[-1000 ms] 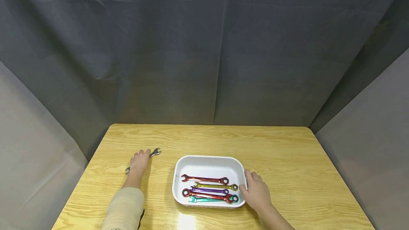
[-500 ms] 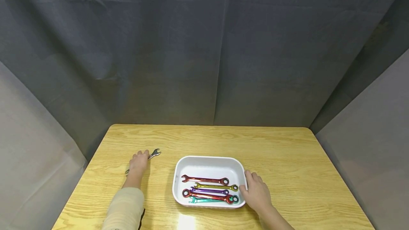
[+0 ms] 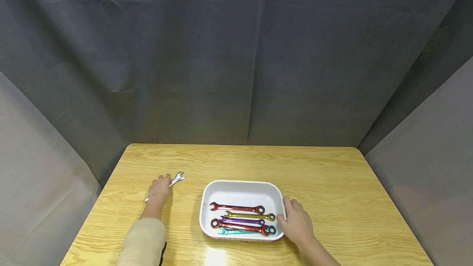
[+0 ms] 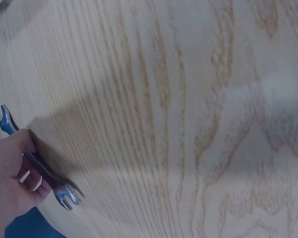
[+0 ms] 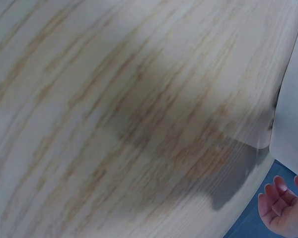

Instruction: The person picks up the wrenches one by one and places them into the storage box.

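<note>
In the head view, my left hand (image 3: 159, 188) grips a silver open-end wrench (image 3: 177, 178) by its middle, over the left of the table. The left wrist view has the same wrench (image 4: 64, 196) with both forked ends sticking out past the fingers. At the right side of a white tray (image 3: 240, 184) is my right hand (image 3: 297, 221), its thumb over the rim and its fingers along the outer side. Inside the tray lie a red wrench (image 3: 236, 207), a yellow wrench (image 3: 247, 215), a purple wrench (image 3: 240, 220), another red wrench (image 3: 240, 225) and a teal wrench (image 3: 236, 231).
The wooden table (image 3: 332, 188) has rounded far corners. A dark grey curtain (image 3: 203, 73) hangs behind it, with paler cloth (image 3: 436, 155) at both sides. Light glares off the table in front of the tray.
The silver wrench has shifted slightly left and turned in my left hand, its far end now catching more light. My right hand and the tray have stayed put.
</note>
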Motion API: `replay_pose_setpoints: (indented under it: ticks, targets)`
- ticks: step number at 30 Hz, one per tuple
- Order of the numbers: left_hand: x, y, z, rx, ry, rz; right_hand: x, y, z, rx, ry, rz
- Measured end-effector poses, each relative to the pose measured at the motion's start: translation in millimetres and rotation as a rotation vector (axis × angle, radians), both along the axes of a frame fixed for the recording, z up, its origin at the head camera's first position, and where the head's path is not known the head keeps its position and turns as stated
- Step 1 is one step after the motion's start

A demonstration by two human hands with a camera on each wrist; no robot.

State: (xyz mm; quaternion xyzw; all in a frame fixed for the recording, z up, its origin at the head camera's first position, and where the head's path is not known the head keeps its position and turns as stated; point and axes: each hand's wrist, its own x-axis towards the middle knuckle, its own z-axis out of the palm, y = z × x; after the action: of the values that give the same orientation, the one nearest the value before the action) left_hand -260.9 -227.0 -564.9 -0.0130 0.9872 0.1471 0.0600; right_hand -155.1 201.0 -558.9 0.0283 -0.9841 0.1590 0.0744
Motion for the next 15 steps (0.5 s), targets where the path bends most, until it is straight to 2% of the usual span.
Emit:
replay_pose_setpoints:
  ticks: [15]
  targets:
    - [2.0,5.1,1.5,0.006,0.047,-0.045,-0.3,-0.8,0.8,-0.006,-0.024,-0.001]
